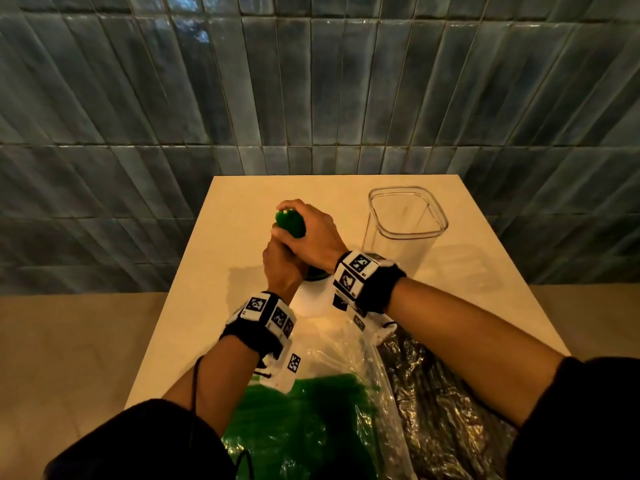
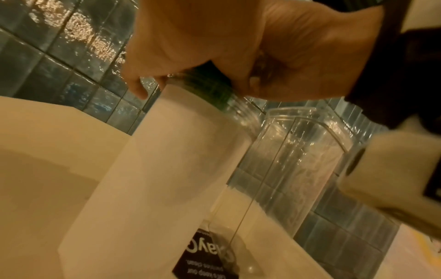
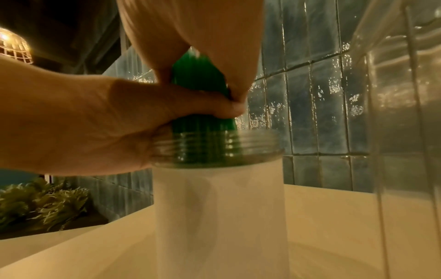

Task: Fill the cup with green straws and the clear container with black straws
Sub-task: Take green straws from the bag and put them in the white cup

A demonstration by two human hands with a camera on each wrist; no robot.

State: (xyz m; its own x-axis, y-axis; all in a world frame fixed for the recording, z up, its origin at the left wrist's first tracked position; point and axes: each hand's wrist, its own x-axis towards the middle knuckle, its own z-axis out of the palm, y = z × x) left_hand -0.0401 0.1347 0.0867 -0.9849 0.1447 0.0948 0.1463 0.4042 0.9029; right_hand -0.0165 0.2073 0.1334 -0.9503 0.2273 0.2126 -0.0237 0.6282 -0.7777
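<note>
Both hands, the left hand [image 1: 282, 259] below the right hand [image 1: 308, 228], clamp a bundle of green straws [image 1: 290, 223] standing in the cup [image 1: 313, 296] mid-table. Next, I'd judge: let go, then black straws [image 1: 446, 403] for the empty clear container [image 1: 407, 216], far right.

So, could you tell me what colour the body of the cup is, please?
White below a clear threaded rim; the cup shows best in the right wrist view.

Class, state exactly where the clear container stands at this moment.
In the head view, the clear container stands upright at the table's far right, just right of the cup.
</note>
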